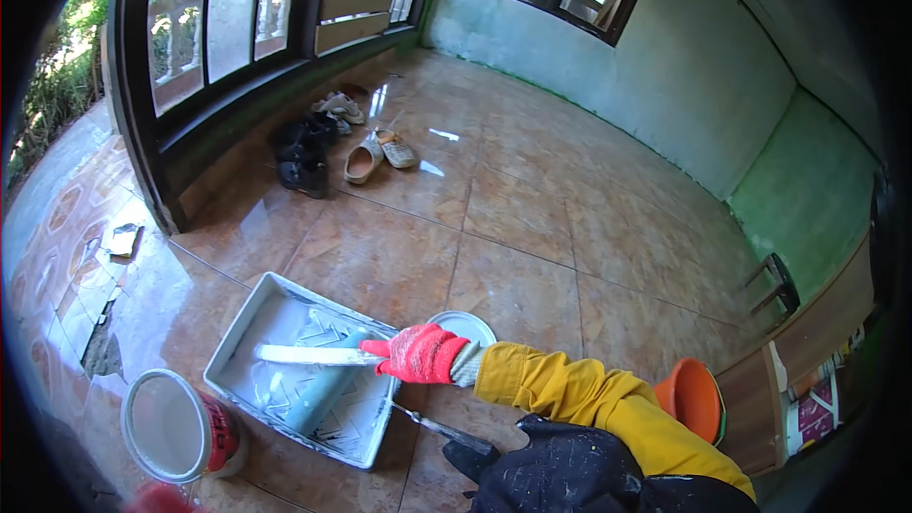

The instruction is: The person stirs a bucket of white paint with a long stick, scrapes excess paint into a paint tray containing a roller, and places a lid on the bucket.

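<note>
Smooth, apparently plastic paint tray [249,334]

Tray [237,325]: rectangular, pale, set aslant, bed ribbed and smeared with whitish paint. Roller [328,397]: blue-grey, lying in the tray, dark handle projecting past its right side. Stick [309,355]: white, flat, above the tray, pointing left. Bucket [223,429]: red and white, upright, open; contents unclear.

From my end I see a pair of pale clogs [380,157] on the brown tiled floor [518,204], with black shoes [302,166] just left of them. Wooden boards [357,8] cross the dark-framed windows on the left, and greenery [52,76] shows outside. On my right I make out an orange bucket [690,401] and, near the green wall [807,195], a dark stool [783,285].
</note>
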Motion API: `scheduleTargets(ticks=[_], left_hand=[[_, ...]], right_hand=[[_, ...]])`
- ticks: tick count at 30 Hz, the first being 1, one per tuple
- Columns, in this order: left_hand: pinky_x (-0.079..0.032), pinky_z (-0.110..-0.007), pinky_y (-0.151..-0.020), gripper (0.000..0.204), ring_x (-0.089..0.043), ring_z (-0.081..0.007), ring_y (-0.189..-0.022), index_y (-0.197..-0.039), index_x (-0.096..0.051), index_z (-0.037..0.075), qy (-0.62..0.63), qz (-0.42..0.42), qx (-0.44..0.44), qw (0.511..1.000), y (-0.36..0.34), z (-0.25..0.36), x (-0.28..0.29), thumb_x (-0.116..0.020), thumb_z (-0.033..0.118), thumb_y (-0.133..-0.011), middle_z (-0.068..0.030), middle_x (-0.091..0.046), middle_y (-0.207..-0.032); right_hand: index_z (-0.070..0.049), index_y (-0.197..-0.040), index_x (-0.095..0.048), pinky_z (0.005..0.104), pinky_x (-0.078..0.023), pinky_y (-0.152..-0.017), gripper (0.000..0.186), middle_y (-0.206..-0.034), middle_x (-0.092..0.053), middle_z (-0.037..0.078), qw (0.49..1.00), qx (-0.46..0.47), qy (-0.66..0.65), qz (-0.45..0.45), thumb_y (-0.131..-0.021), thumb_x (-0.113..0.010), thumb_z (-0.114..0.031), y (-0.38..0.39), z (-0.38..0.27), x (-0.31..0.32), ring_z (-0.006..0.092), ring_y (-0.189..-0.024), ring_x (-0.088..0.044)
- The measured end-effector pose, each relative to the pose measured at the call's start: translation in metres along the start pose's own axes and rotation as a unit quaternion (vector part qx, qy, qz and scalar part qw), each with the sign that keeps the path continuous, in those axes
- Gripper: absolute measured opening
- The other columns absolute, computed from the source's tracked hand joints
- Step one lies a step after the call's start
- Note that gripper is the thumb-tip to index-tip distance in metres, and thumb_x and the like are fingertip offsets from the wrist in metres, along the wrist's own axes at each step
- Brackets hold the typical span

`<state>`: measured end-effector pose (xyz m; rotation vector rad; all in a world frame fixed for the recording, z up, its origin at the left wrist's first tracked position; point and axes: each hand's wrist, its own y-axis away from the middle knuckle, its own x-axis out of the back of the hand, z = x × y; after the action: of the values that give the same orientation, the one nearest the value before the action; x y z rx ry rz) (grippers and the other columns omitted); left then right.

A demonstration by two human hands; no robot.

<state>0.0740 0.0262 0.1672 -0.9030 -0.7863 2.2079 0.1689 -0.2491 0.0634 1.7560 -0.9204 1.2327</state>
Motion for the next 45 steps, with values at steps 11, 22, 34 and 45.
scheduleTargets(ticks=[11,22,34,45], left_hand=[[-0.025,-0.047,-0.110,0.064,-0.026,-0.0395,-0.135,-0.139,-0.030,-0.002,-0.342,-0.259,0.163,0.889,0.180,-0.121,0.042,-0.057,0.009,-0.082,-0.0238,-0.025,-0.145],[-0.022,-0.049,-0.111,0.064,-0.025,-0.0409,-0.135,-0.139,-0.029,-0.002,-0.437,-0.333,0.102,0.829,0.206,-0.140,0.044,-0.058,0.015,-0.085,-0.0236,-0.025,-0.145],[-0.028,-0.052,-0.107,0.061,-0.036,-0.0412,-0.126,-0.129,-0.042,-0.005,-0.447,-0.335,0.075,0.826,0.198,-0.145,0.030,-0.065,0.022,-0.079,-0.0257,-0.037,-0.134],[-0.027,-0.053,-0.108,0.064,-0.034,-0.0406,-0.127,-0.131,-0.038,-0.004,-0.449,-0.329,0.073,0.828,0.195,-0.144,0.044,-0.065,0.020,-0.079,-0.0237,-0.037,-0.135]], right_hand=[[-0.021,-0.136,-0.044,0.0475,-0.046,-0.060,0.052,-0.077,-0.065,0.016,0.999,0.024,0.000,-0.030,-0.089,-0.054,-0.041,-0.010,-0.026,0.007,0.0353,-0.071,-0.064],[-0.017,-0.138,-0.041,0.0493,-0.046,-0.070,0.056,-0.088,-0.065,0.022,0.996,-0.030,-0.016,-0.083,-0.090,-0.049,-0.044,-0.004,0.000,0.016,0.0392,-0.079,-0.062],[-0.019,-0.134,-0.048,0.0489,-0.047,-0.065,0.052,-0.082,-0.065,0.020,0.996,-0.068,0.036,-0.041,-0.088,-0.053,-0.043,-0.002,0.008,0.026,0.0387,-0.074,-0.062],[-0.024,-0.131,-0.053,0.0452,-0.047,-0.063,0.046,-0.074,-0.063,0.019,0.996,-0.077,0.049,-0.022,-0.088,-0.054,-0.040,-0.002,0.003,0.039,0.0355,-0.070,-0.062]])
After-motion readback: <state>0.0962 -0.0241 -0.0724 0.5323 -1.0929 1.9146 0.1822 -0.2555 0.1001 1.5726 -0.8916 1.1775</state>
